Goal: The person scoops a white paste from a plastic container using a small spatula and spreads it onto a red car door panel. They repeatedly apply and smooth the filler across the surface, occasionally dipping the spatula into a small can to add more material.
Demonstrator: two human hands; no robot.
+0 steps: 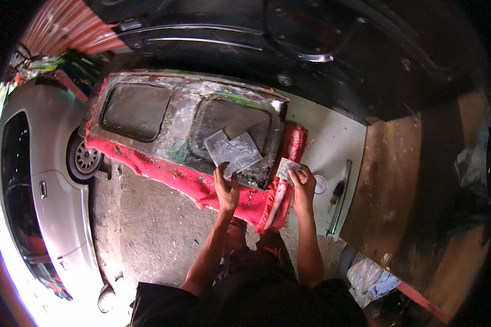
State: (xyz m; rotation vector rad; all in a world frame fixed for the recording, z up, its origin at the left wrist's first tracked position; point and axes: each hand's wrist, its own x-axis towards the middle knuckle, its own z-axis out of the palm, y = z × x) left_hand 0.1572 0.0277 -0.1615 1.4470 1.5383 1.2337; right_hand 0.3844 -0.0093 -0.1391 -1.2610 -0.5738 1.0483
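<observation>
My left hand has its fingers closed on the near edge of a clear, hinged-looking plastic case, spread wide over the worn panel; whether it also rests on the panel is unclear. Between the thumb and fingers of my right hand is a small, flat, square, whitish-grey piece. Below the case lies a scuffed metal panel with two rounded recesses and patches of white and green. Red cloth pads its underside, and a red padded roll lies along its right end, near my right hand.
A pale board at the right carries a round lid or tin, a metal bar and a screwdriver-like tool. A dark vehicle body stands beyond the panel. A silver car is parked left; wooden boards stand right.
</observation>
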